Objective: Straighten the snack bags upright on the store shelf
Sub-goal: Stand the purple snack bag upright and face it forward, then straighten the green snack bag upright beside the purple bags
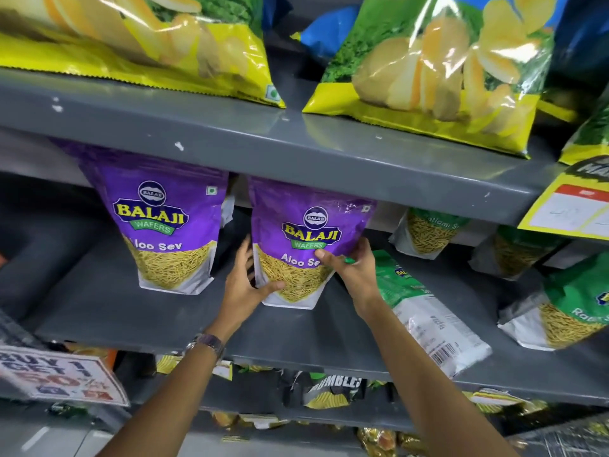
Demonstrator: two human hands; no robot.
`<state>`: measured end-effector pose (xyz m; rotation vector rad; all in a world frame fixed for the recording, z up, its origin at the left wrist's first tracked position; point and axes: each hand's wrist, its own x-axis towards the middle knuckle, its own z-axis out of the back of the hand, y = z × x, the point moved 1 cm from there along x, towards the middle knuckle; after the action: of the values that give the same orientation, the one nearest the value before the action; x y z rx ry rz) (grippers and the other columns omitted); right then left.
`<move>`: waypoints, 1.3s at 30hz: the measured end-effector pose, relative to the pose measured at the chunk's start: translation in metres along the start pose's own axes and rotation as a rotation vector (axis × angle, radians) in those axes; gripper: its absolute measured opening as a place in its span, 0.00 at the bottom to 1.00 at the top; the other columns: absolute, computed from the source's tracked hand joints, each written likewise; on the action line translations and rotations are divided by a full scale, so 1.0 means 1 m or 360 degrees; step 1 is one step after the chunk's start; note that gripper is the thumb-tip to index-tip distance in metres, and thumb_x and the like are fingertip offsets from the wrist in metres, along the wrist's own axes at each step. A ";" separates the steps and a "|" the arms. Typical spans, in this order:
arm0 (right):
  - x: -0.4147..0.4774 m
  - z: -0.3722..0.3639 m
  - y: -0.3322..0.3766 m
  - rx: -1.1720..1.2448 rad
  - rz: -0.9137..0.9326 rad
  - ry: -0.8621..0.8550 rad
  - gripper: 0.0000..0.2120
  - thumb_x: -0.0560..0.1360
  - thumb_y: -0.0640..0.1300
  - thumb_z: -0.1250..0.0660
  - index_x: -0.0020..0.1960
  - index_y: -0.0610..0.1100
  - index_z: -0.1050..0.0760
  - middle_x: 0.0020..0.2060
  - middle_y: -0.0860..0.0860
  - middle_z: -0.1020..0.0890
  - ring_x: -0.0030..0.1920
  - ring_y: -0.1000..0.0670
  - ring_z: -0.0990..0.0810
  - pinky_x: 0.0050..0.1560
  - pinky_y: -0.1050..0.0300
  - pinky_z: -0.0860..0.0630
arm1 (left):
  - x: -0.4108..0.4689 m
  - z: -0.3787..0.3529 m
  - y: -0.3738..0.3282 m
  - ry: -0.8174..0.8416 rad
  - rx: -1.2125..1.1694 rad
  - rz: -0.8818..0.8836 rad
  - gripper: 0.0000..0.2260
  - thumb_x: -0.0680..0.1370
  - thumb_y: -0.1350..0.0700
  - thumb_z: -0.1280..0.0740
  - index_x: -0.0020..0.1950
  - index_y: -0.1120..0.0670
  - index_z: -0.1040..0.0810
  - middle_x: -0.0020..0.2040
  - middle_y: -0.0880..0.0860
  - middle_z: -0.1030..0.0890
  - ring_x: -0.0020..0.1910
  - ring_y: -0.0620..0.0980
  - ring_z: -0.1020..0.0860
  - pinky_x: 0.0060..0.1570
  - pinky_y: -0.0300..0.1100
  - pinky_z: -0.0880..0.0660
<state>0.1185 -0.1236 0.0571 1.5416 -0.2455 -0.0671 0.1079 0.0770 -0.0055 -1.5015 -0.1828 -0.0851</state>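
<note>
A purple Aloo Sev bag [306, 222] stands upright on the grey middle shelf [138, 311]. My left hand [245, 278] grips its lower left edge, thumb across the front. My right hand [352, 265] holds its right side, thumb on the label. A second purple Aloo Sev bag [164, 225] stands upright to the left, untouched. To the right of my right hand, a green snack bag [425, 318] lies flat on the shelf, its back with barcode facing up.
Two more green bags [428, 232] [573, 311] stand at the right, farther back and near the front. Large yellow chip bags [435, 70] lean on the upper shelf. A yellow price tag [570, 209] hangs at right, a promo sign [62, 374] at lower left.
</note>
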 end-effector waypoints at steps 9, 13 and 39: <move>0.015 0.164 -0.004 -0.0796 -0.0231 -0.0542 0.18 0.71 0.52 0.29 0.54 0.41 0.25 0.51 0.39 0.18 0.55 0.39 0.20 0.54 0.47 0.27 | -0.092 -0.106 0.004 -0.0539 -0.0653 0.0368 0.21 0.69 0.67 0.28 0.54 0.48 0.29 0.55 0.53 0.24 0.51 0.55 0.25 0.45 0.31 0.24; 0.008 0.223 -0.016 -0.0866 -0.0684 -0.0249 0.23 0.72 0.51 0.32 0.57 0.33 0.24 0.52 0.40 0.22 0.50 0.46 0.23 0.45 0.57 0.32 | -0.072 -0.192 -0.022 -0.0015 -0.0775 0.1071 0.20 0.72 0.60 0.28 0.58 0.54 0.34 0.58 0.55 0.27 0.55 0.51 0.27 0.49 0.42 0.28; 0.023 0.310 -0.028 -0.0158 -0.0199 0.0093 0.32 0.54 0.39 0.18 0.53 0.44 0.30 0.51 0.45 0.17 0.55 0.41 0.19 0.49 0.51 0.21 | -0.014 -0.274 -0.066 0.0216 -0.0098 -0.0055 0.22 0.67 0.66 0.25 0.53 0.47 0.29 0.52 0.49 0.21 0.48 0.42 0.20 0.47 0.32 0.23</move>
<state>0.0821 -0.4324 0.0349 1.4563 -0.0983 -0.1307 0.1019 -0.2009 0.0409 -1.5485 -0.0978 -0.2214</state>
